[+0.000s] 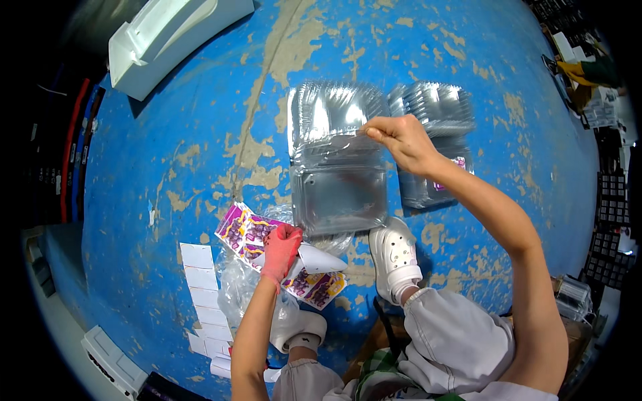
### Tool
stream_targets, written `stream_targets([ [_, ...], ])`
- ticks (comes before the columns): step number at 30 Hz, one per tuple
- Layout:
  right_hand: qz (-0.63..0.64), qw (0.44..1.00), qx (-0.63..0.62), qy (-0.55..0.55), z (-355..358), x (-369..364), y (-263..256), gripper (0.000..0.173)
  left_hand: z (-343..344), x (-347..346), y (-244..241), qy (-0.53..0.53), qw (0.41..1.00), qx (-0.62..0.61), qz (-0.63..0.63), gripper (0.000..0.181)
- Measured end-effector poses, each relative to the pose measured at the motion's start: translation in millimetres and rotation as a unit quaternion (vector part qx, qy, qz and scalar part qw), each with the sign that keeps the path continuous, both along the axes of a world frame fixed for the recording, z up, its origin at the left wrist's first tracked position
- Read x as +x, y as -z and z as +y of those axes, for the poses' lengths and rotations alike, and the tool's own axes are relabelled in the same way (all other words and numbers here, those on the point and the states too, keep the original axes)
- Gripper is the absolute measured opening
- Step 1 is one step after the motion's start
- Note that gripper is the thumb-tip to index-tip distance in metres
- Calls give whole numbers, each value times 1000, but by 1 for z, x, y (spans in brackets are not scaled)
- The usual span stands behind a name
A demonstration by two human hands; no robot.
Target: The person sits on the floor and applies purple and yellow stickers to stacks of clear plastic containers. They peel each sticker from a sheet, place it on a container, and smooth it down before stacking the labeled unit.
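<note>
My left hand (282, 253), in a red glove, grips a strip of printed labels (261, 228) with purple grapes on them. The strip curls, showing its white backing (321, 260). My bare right hand (401, 143) pinches a thin clear edge over a stack of clear plastic clamshell containers (341, 198). That edge looks like part of a container lid, though glare and blur obscure it. The stack lies unfolded on the floor, ribbed lids (336, 110) at the far side. To its right is a second clamshell stack (436, 108), with a purple label (457, 165) partly behind my forearm.
White backing strips (205, 295) and crumpled clear plastic bags (235, 285) lie left of my feet on the worn blue floor (190, 125). My white clogs (396, 255) flank the work area. A white tub (165, 45) stands far left. At far right, another person's arm (587, 72) shows.
</note>
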State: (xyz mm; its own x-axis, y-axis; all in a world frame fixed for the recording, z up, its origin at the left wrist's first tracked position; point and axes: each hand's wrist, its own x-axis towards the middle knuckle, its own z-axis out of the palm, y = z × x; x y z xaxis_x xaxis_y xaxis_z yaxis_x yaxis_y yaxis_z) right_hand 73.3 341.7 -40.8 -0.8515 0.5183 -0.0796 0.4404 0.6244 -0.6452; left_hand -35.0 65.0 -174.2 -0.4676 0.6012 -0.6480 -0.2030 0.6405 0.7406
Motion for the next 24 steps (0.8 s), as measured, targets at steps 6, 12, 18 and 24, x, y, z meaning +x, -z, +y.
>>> stream_targets([
  [6, 108, 986, -95, 80, 54, -1, -62, 31, 7, 3, 4, -41, 999, -18, -10, 19],
  [12, 147, 914, 372, -60, 60, 77, -121, 23, -7, 6, -6, -49, 998, -15, 21, 19],
  [18, -54, 917, 394, -25, 46, 206, -16, 27, -12, 7, -16, -50, 998, -20, -30, 19],
  [24, -69, 968, 241, -14, 47, 253, 56, 27, -56, -4, -79, -7, 999, 10, 45, 12],
])
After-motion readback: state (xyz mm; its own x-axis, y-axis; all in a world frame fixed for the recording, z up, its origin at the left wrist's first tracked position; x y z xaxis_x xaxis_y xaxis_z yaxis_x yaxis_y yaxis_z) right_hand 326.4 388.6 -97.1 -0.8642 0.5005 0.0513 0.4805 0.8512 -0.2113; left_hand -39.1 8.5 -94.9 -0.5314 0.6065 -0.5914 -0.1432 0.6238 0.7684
